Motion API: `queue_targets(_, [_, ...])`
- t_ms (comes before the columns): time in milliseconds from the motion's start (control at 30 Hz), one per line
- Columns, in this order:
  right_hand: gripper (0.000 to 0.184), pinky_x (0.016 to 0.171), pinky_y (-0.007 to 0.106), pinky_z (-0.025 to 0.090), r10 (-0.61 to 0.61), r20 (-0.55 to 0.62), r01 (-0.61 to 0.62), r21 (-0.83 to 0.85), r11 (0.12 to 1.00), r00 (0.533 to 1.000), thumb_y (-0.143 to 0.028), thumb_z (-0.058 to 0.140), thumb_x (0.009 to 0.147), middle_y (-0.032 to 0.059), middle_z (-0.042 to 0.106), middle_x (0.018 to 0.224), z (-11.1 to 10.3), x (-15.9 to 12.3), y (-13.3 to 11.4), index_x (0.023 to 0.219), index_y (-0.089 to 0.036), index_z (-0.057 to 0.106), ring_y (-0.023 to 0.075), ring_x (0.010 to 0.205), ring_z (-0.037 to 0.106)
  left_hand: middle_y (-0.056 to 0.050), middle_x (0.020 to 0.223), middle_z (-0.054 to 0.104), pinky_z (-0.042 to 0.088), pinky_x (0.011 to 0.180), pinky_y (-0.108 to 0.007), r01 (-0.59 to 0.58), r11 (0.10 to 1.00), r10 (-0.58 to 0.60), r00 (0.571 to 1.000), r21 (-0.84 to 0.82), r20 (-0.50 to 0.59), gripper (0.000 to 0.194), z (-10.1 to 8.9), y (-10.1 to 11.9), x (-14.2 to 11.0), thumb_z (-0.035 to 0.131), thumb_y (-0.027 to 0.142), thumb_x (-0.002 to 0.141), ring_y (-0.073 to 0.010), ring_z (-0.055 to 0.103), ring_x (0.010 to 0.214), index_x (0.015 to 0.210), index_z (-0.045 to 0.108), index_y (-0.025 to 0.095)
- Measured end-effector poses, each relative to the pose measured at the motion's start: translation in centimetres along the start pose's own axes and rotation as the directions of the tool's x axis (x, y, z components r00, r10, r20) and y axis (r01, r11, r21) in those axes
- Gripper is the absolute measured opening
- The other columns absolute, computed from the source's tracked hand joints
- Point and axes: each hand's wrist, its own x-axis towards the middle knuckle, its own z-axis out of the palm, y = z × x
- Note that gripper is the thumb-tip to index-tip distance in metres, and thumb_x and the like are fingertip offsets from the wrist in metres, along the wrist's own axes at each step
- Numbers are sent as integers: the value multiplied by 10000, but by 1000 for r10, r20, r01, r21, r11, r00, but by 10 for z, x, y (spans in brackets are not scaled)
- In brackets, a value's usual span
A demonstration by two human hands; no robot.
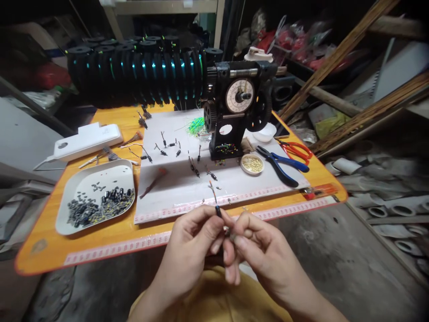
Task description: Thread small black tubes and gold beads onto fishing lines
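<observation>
My left hand (194, 237) is closed at the table's front edge, its thumb and fingers pinching a small black cylindrical piece (217, 210). A thin stem with an orange tip sticks up from that piece. My right hand (258, 241) meets it from the right, fingertips pressed together around something tiny just below; what it is stays hidden. Beyond my hands, several similar small black pieces with thin stems (194, 167) lie on the white board (174, 197). A round dish of tiny gold-coloured parts (252, 172) sits to the right of them.
A white tray (63, 219) of small dark parts is at left, near a white power strip (90, 143). A black machine with a dial (228, 107) and a row of spools (134, 80) stands behind. Blue-handled pliers (281, 163) and red-handled cutters (298, 152) lie right.
</observation>
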Motion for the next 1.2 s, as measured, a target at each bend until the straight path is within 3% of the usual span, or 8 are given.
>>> queue_targets(167, [272, 495, 138, 467, 64, 11, -63, -65, 996, 998, -388, 681, 937, -32, 628, 669, 3, -6, -3, 856, -166, 544, 41, 499, 597, 78, 498, 433, 337, 410, -75, -35, 998, 29, 992, -50, -124, 238, 8, 0, 7, 757, 362, 866, -7, 347, 411, 768, 694, 155])
queue_targets(367, [278, 510, 139, 466, 70, 23, -70, -36, 997, 997, -374, 673, 944, -28, 637, 680, 4, -8, -4, 840, -171, 514, 41, 512, 607, 58, 521, 472, 330, 430, -111, -48, 995, 33, 985, -83, -169, 261, 0, -5, -1, 788, 435, 818, -23, 317, 437, 816, 771, 174])
queue_targets(500, [302, 521, 142, 483, 73, 11, -72, -37, 997, 997, -380, 694, 927, -27, 631, 671, 3, -7, -4, 816, -166, 514, 40, 519, 604, -81, 949, 659, 509, 583, -211, -35, 999, 38, 989, 24, -141, 426, -7, -16, -12, 671, 559, 873, -113, 576, 668, 1047, 799, 192])
queue_targets(600, [310, 521, 146, 491, 80, 7, -80, -46, 996, 997, -389, 708, 915, -32, 626, 654, 2, -5, -5, 822, -170, 509, 41, 512, 599, -102, 1217, 638, 547, 622, -246, -37, 995, 51, 988, 92, -144, 237, -5, -19, -18, 747, 406, 855, -133, 647, 722, 979, 809, 214])
queue_targets(800, [411, 517, 173, 502, 202, -1, -199, -173, 965, 979, -541, 716, 859, -31, 606, 625, 0, -2, -10, 900, -170, 545, 70, 504, 605, 26, 656, 626, 441, 507, -132, -148, 987, 157, 957, 57, -245, 170, 0, -15, -14, 785, 362, 838, -42, 521, 509, 798, 744, 202])
queue_targets(900, [378, 524, 179, 489, 161, -15, -157, -339, 928, 987, -531, 643, 907, -24, 582, 646, 1, -3, -14, 837, -175, 539, 70, 515, 573, 49, 580, 589, 420, 511, -107, -202, 977, 213, 928, 68, -305, 167, 4, -13, -5, 788, 363, 836, -32, 469, 500, 803, 732, 209])
queue_targets(1067, [197, 614, 178, 500, -30, 131, 114, -704, 701, 991, -245, 494, 992, -9, 617, 699, 0, -11, -17, 818, -184, 564, 85, 622, 604, 51, 588, 600, 403, 428, -88, -250, 966, 222, 931, -62, -291, 187, 13, -5, 6, 820, 380, 793, -43, 539, 476, 794, 726, 219])
queue_targets(1200, [179, 665, 151, 507, -186, 255, 294, -927, 233, 949, -205, 521, 963, -14, 708, 764, -29, -7, -42, 847, -206, 656, 85, 678, 652, 60, 594, 626, 306, 319, -44, -128, 991, 108, 939, -40, -328, 213, 16, 3, 3, 841, 381, 766, 10, 453, 325, 800, 732, 200])
